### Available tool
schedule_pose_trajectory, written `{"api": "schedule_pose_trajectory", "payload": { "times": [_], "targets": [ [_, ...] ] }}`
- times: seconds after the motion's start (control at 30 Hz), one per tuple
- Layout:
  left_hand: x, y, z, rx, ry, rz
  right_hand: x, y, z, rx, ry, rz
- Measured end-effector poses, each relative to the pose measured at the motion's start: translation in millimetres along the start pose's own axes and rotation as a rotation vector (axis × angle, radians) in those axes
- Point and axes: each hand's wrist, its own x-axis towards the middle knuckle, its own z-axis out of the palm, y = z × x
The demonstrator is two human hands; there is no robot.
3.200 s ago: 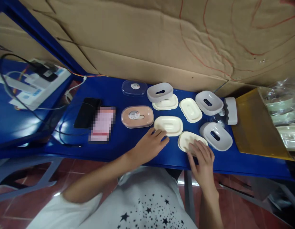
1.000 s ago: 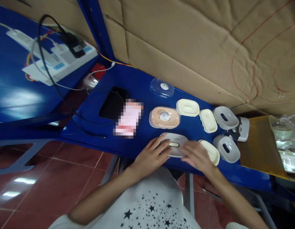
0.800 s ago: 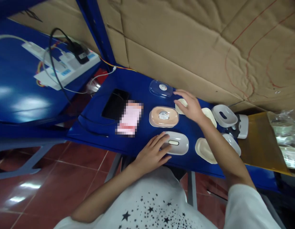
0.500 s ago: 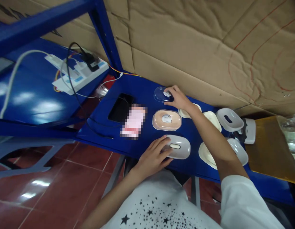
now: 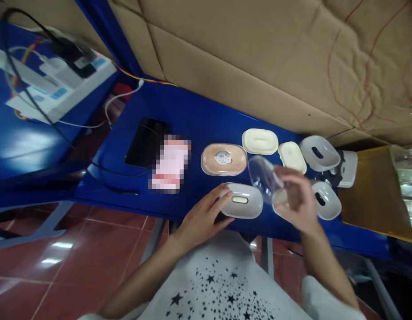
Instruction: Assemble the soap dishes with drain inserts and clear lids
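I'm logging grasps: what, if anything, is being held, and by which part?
The right hand holds the clear plastic oval lid by its right edge. The left hand rests on the grey oval dish's left end.

The bare left hand (image 5: 206, 211) is being held palm down, and the bare right hand (image 5: 299, 200) is being held half-curled.

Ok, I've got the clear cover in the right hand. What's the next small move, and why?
Probably level the clear cover and ease it left over the grey dish: the right hand holds it tilted near the dish's right end, and the left hand has its fingers on the left end, which should help steady it.
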Motion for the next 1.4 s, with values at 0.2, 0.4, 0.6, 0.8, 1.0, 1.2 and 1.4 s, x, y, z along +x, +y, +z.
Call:
{"api": "schedule_pose_trajectory", "payload": {
  "times": [0.2,0.4,0.6,0.8,1.0,1.2,1.4],
  "targets": [
    [-0.7,-3.9,0.6,-0.074,-0.018,-0.032,-80.1,-7.0,44.4,-0.42,-0.071,-0.015],
    [-1.7,-4.0,-4.4,-0.058,-0.102,-0.071,-73.4,2.2,50.6,-0.558,-0.223,-0.093],
    [2.5,-1.5,-7.1,0.002,-0.076,-0.067,-80.1,14.8,56.3,-0.641,-0.269,-0.129],
    [3.0,-4.8,-3.6,0.107,-0.072,-0.007,-76.7,11.2,64.7,-0.692,-0.294,-0.131],
    [7.9,-0.3,-2.7,0.125,-0.004,-0.068,-35.3,14.3,26.8,-0.579,-0.37,-0.125],
    [35.0,-7.1,-0.6,0.262,0.116,-0.092,41.1,60.3,-4.3,-0.867,-0.227,0.032],
    [65.8,-22.6,-9.3,0.417,0.21,-0.099,10.3,49.9,14.1,-0.928,-0.255,0.072]
  ]
}}
